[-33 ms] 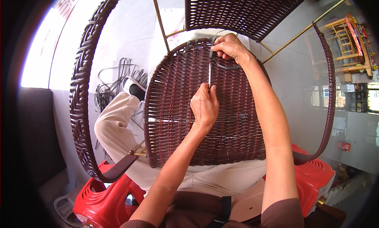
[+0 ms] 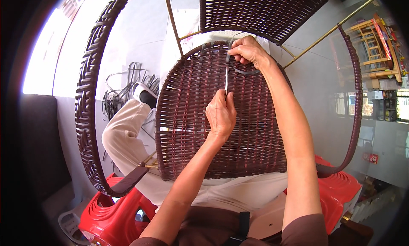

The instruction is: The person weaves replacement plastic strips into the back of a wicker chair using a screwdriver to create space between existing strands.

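Zero visible change from earlier, so yeah, woven seat (image 2: 191, 97) was no further along: my left fingers (image 2: 220, 95) gripped a slim tool (image 2: 226, 79), right fingers (image 2: 235, 51) a dark strip (image 2: 245, 72).

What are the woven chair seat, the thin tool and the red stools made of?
Woven chair seat: probably plastic wicker, glossy dark reddish-brown; its even strands catch the light, though natural cane can't be ruled out.
Thin tool: seemingly smooth metal, because its shaft looks silvery and bright.
Red stools: likely shiny plastic, with smooth moulded ridges.
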`<state>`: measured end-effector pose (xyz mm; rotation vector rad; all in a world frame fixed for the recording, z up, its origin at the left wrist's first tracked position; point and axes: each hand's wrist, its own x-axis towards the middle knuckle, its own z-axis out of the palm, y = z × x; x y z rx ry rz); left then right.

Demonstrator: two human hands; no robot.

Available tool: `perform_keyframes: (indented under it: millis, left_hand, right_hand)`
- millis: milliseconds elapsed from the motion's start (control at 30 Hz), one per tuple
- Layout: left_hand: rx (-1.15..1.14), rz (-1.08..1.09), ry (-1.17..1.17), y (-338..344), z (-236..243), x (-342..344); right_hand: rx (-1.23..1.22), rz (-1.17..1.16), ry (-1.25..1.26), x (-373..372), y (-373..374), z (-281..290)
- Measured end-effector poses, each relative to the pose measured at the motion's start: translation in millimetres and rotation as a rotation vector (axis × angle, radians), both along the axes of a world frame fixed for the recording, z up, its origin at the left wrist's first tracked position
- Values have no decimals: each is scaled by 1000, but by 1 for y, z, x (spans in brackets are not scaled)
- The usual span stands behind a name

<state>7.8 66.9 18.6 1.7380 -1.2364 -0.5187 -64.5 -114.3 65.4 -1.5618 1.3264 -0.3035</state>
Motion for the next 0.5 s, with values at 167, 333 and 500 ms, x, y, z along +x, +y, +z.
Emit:
perform_keyframes:
  millis: [167, 333, 500]
  left_hand:
    - [-52, 14, -24, 0, -3, -1]
    - [-39, 10, -27, 1, -3, 0]
    - [-29, 6, -6, 1, -5, -1]
  right_hand:
    - [-16, 10, 7, 1, 2, 0]
    - [-11, 36, 46, 5, 5, 7]
    - [14, 74, 54, 3, 2, 7]
